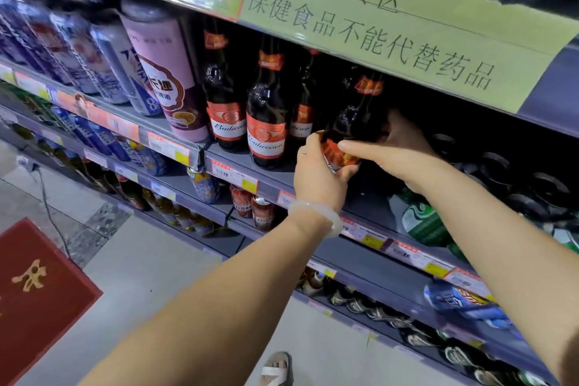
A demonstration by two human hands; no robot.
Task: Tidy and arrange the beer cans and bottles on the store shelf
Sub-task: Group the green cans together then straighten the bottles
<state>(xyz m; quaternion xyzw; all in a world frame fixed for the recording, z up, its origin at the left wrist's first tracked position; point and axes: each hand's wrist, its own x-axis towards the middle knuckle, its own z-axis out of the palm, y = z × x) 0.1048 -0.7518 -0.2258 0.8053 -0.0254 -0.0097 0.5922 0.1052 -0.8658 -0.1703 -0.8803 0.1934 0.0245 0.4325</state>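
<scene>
Tall pink beer can point(170, 72) and three upright brown glass Budweiser bottles point(266, 110) line grey metal shelf point(369, 197). Left hand point(319, 169) cups base of fourth, tilted brown bottle point(354, 122); right hand point(394, 144) wraps its body, grip closed. Step: seating bottle in row. Next: stand it upright beside neighbours, label forward.

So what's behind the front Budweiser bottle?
Another Budweiser bottle stands just behind the front bottle, partly hidden by it. Further back the shelf is too dark to tell.
</scene>
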